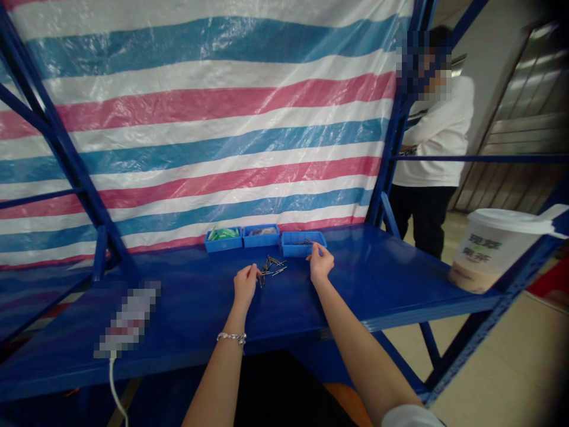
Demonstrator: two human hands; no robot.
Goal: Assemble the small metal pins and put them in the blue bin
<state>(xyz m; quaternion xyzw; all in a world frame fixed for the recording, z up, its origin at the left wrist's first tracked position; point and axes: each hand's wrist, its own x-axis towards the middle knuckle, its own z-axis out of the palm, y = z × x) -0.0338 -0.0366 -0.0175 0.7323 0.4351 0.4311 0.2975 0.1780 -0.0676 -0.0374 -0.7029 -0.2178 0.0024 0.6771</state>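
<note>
My left hand (246,286) rests on the blue steel shelf (377,279), its fingertips at the left edge of a loose pile of thin metal pins (271,270). My right hand (320,263) sits to the right of the pile, with its fingertips at the front wall of a blue plastic bin (303,244). A few dark pins lie in that bin. Whether either hand holds a pin is too small to tell. Two more blue bins stand to the left, one with green items (223,239) and one with small wrapped items (261,235).
A striped tarp (200,136) hangs behind the shelf between blue uprights. A lidded paper cup (493,252) stands at the right end. A pixelated object with a white cable (128,319) lies at the left front. A person in white (433,142) stands beyond the right upright.
</note>
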